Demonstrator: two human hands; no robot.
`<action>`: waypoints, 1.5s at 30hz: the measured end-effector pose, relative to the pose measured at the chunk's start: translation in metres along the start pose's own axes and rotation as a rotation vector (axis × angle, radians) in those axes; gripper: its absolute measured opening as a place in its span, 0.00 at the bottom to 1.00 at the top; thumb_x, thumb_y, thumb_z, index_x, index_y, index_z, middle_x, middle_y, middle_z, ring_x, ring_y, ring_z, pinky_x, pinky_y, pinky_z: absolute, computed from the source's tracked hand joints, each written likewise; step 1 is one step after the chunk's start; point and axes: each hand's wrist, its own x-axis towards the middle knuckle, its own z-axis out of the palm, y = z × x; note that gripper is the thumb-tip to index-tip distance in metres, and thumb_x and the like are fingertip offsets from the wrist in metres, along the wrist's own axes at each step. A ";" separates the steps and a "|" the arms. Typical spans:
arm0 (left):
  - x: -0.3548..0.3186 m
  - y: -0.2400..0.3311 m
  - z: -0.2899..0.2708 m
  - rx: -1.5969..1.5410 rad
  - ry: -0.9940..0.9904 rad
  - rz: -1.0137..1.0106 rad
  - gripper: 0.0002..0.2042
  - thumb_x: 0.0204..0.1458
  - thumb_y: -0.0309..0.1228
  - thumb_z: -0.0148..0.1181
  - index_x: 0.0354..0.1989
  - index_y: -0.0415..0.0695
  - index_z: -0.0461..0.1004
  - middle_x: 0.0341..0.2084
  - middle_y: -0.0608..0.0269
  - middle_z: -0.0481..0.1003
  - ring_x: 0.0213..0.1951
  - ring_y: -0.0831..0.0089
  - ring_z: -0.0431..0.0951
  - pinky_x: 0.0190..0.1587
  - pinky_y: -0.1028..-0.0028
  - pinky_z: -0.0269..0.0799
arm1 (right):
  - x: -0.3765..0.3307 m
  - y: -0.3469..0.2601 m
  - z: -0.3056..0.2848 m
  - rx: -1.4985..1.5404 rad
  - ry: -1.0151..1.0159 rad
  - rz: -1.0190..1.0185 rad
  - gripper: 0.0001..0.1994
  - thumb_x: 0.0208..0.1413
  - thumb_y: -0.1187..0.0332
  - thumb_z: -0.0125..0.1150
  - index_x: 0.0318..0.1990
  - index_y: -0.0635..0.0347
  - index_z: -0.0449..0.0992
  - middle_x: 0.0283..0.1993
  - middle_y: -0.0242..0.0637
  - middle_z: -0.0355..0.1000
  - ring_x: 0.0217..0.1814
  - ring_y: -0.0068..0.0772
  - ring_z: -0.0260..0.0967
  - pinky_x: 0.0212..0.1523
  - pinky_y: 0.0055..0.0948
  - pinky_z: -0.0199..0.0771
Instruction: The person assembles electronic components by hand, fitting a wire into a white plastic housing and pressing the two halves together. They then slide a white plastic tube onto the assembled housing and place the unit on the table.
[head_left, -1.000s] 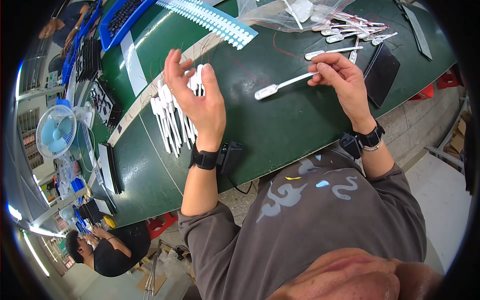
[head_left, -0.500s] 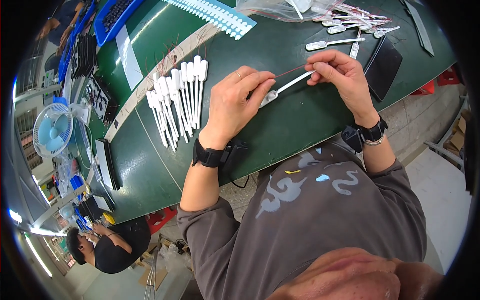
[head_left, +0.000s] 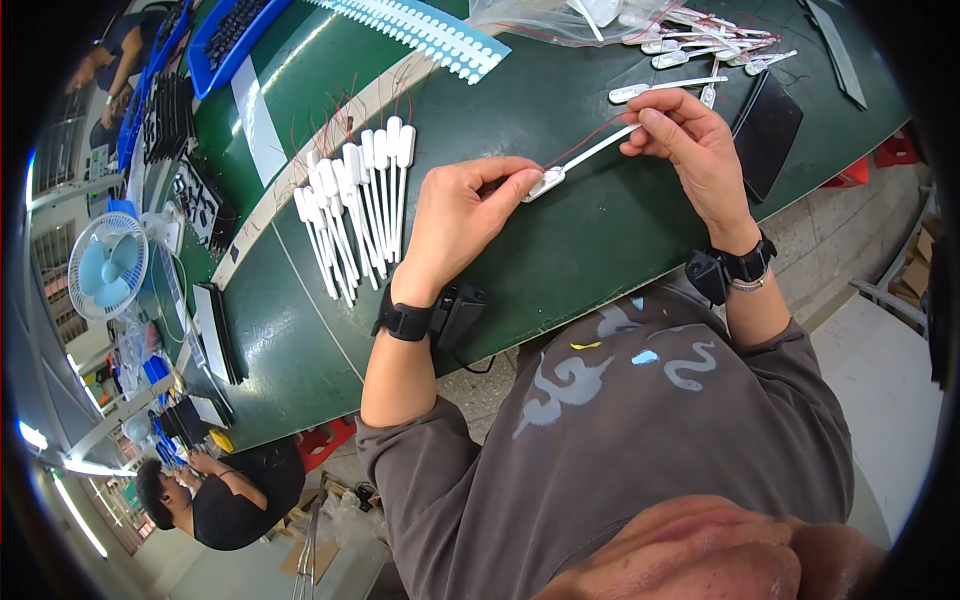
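Note:
Between my hands is a white plastic stick (head_left: 597,152) with a wider flat head and a thin red wire running along it. My left hand (head_left: 462,215) is closed at the head, thumb and fingers pinching it. At the thin end, the fingertips of my right hand (head_left: 692,150) pinch the stem; the wire bows slightly above the stick. Left of my left hand lies a fanned row of similar white sticks (head_left: 368,195), heads away from me and red wires trailing. Beyond my right hand lies a loose pile of more such sticks (head_left: 700,42).
A clear plastic bag (head_left: 545,22) and a light blue sheet of white tabs (head_left: 440,38) lie at the back. A flat black panel (head_left: 768,135) rests at the right. A fan (head_left: 108,262) and a seated person (head_left: 245,495) are at the left.
My left hand has moved down slightly, from the red wire to the stick's head. The wire, taut before, now bows closer to the stem. My right hand still pinches the thin end.

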 end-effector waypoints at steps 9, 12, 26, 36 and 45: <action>0.001 -0.003 0.001 0.146 0.010 0.062 0.07 0.55 0.30 0.64 0.37 0.40 0.83 0.26 0.61 0.79 0.26 0.69 0.77 0.31 0.72 0.71 | -0.009 -0.003 -0.011 -0.502 0.050 -0.150 0.07 0.62 0.73 0.59 0.45 0.64 0.78 0.44 0.34 0.77 0.44 0.26 0.74 0.48 0.24 0.75; -0.001 0.004 0.004 0.379 0.021 0.141 0.06 0.53 0.29 0.64 0.36 0.42 0.83 0.27 0.61 0.78 0.28 0.66 0.77 0.32 0.70 0.71 | -0.014 -0.007 -0.011 -1.054 0.046 -0.394 0.06 0.59 0.75 0.61 0.42 0.63 0.79 0.43 0.34 0.76 0.46 0.31 0.73 0.47 0.27 0.73; 0.014 0.014 0.050 0.606 0.180 0.573 0.08 0.49 0.29 0.67 0.36 0.43 0.80 0.34 0.64 0.77 0.38 0.63 0.75 0.41 0.65 0.72 | -0.021 0.001 -0.019 -1.108 0.036 -0.498 0.07 0.53 0.78 0.64 0.40 0.61 0.80 0.42 0.34 0.75 0.46 0.36 0.71 0.45 0.30 0.72; 0.013 0.011 0.055 0.535 0.181 0.445 0.03 0.48 0.27 0.67 0.32 0.44 0.81 0.29 0.66 0.75 0.32 0.65 0.73 0.34 0.66 0.71 | -0.020 0.006 -0.023 -1.118 0.069 -0.545 0.08 0.51 0.78 0.65 0.40 0.60 0.80 0.42 0.34 0.75 0.45 0.37 0.71 0.45 0.31 0.72; 0.008 0.011 0.052 0.571 0.199 0.414 0.03 0.49 0.27 0.66 0.31 0.44 0.80 0.29 0.66 0.75 0.32 0.65 0.73 0.35 0.66 0.71 | -0.022 0.000 -0.012 -1.239 0.087 -0.638 0.10 0.49 0.77 0.67 0.40 0.60 0.80 0.42 0.34 0.75 0.46 0.37 0.71 0.45 0.33 0.73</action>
